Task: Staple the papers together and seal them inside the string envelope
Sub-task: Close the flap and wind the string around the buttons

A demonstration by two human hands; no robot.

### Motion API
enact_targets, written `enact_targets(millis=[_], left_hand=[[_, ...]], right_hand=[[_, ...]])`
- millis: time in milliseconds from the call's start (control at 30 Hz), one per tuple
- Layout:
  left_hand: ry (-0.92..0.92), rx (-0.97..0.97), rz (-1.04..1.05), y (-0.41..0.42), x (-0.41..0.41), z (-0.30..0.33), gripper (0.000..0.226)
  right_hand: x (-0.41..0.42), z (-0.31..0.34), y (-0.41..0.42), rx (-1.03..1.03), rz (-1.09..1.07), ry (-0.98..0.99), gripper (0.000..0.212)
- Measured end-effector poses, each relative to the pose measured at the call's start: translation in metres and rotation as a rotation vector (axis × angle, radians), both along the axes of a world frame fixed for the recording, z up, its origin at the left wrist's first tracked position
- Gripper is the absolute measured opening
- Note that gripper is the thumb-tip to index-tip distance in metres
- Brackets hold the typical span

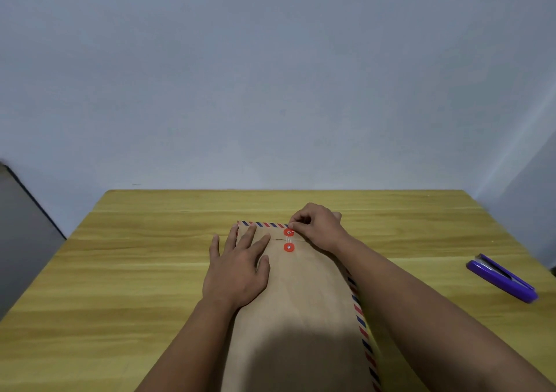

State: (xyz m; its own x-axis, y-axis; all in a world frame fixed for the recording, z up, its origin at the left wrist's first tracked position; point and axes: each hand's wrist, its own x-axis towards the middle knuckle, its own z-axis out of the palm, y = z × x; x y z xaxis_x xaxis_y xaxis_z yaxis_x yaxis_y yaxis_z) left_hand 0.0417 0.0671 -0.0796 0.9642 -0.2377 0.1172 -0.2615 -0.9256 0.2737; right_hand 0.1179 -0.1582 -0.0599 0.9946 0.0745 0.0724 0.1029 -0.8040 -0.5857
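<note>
We have the string envelope (pixel 304 298) lying flat on the table (pixel 144 271), its flap folded down at the far end, and we judge the winding of the string to be the step in hand. Our left hand (pixel 237 271) lies spread and flat on the envelope's left part, pinning it. Our right hand (pixel 319 226) is curled with fingertips pinched just beside the upper red button (pixel 288 232) — on the string, we judge, though the string itself is too thin to make out there.

What could go wrong: if the pinch slackens, the string may slip off the button and the wraps loosen, leaving the flap free to lift. If the flat hand eases, a tug on the string could drag the envelope across the table. Pulling too hard might also tear a button from the paper.

The envelope's long axis runs from us toward the far table edge, leaning slightly left — the flap end with the upper button and the lower red button (pixel 288 247) points away from us. The purple stapler (pixel 502 277) lies well apart to the right.
</note>
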Motion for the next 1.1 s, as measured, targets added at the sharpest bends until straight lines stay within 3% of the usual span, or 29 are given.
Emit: enact_targets(millis=[233, 400, 600, 733, 867, 1100], left_hand=[[-0.004, 0.001, 0.005, -0.001, 0.0, -0.001, 0.057], [0.002, 0.015, 0.005, 0.0, 0.0, -0.001, 0.057], [0.012, 0.043, 0.026, -0.002, 0.001, -0.001, 0.061], [0.02, 0.054, 0.033, -0.003, 0.001, 0.0, 0.063], [0.021, 0.068, 0.035, -0.004, 0.0, 0.001, 0.062], [0.046, 0.101, 0.036, -0.005, -0.001, 0.001, 0.064]], right_hand=[[0.006, 0.007, 0.019, -0.022, 0.02, 0.058, 0.014], [-0.004, 0.004, 0.008, 0.11, 0.005, 0.011, 0.023], [-0.027, 0.001, -0.033, -0.014, -0.016, -0.023, 0.027], [-0.032, 0.011, -0.057, 0.181, -0.128, 0.136, 0.02], [-0.035, 0.015, -0.078, 0.262, -0.167, 0.235, 0.043], [-0.067, 0.036, -0.086, 0.34, -0.161, 0.469, 0.037]])
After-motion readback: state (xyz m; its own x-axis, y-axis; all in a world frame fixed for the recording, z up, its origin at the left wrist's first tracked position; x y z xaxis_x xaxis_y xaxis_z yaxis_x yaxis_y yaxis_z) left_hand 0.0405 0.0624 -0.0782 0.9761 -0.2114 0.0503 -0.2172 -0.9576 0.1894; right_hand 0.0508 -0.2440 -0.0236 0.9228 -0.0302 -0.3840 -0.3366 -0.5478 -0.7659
